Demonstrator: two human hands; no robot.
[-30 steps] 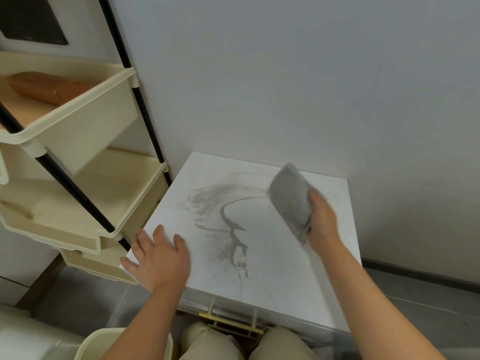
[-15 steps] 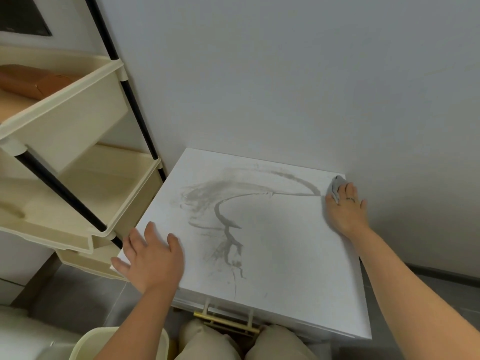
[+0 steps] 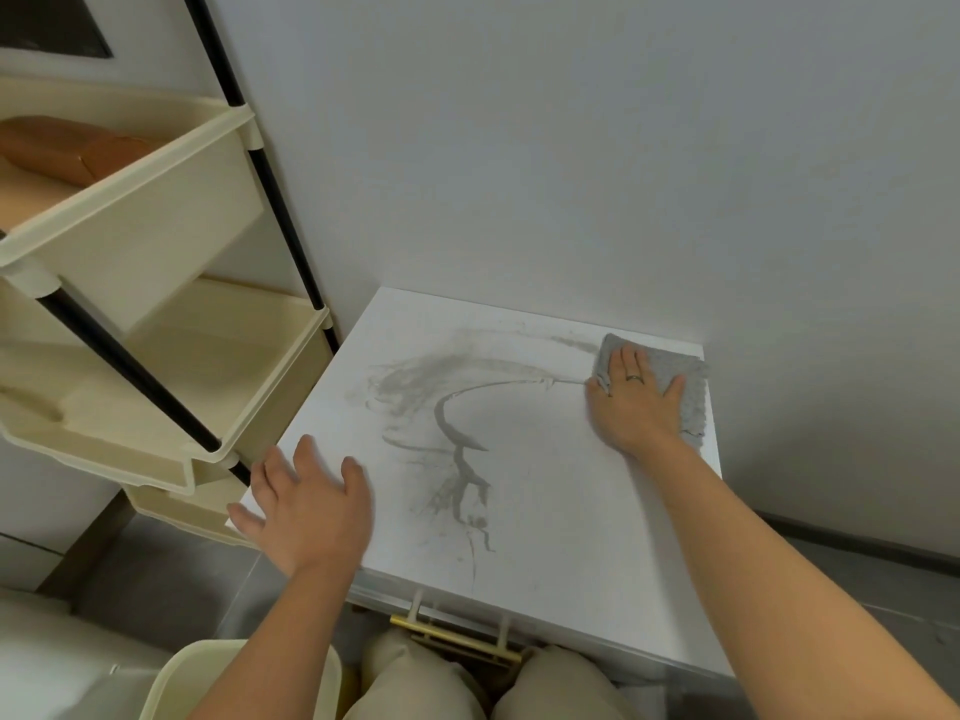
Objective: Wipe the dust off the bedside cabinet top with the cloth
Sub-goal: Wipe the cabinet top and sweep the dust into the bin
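The cloth is now lying spread flat at the far right corner of the cabinet top, where a second ago you were carrying it in the air. Your right hand is pressing it down with straight, spread fingers rather than gripping it. The grey dust is still streaking the middle and left, so the wiping is only starting. The next sweep probably needs to run leftward. Your left hand is staying flat, fingers apart, bracing the near left corner.
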